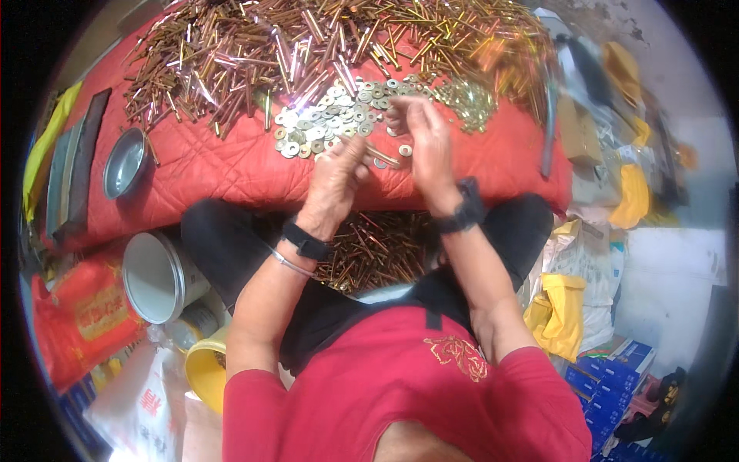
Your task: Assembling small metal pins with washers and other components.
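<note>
My left hand [337, 179] is closed around a thin brass-coloured metal rod [383, 155], which sticks out to the right between thumb and fingers. Opposite it, my right hand [428, 142] is raised with its fingers curled inward at the edge of the washers; whatever is in them is hidden. A heap of flat silver washers [319, 123] lies on the red cloth [246, 165] just beyond my hands. One loose washer [405, 150] rests between the hands. Right of the heap is a pile of small yellowish metal pieces [468, 106], too small to name.
A large mound of metal rods [231, 61] covers the table's far side. More rods [373, 246] lie between my knees. A metal bowl [125, 163] stands at left. Below it are a lidded pail [156, 277] and a yellow bucket [204, 369]. Blue boxes [612, 385] are stacked at lower right.
</note>
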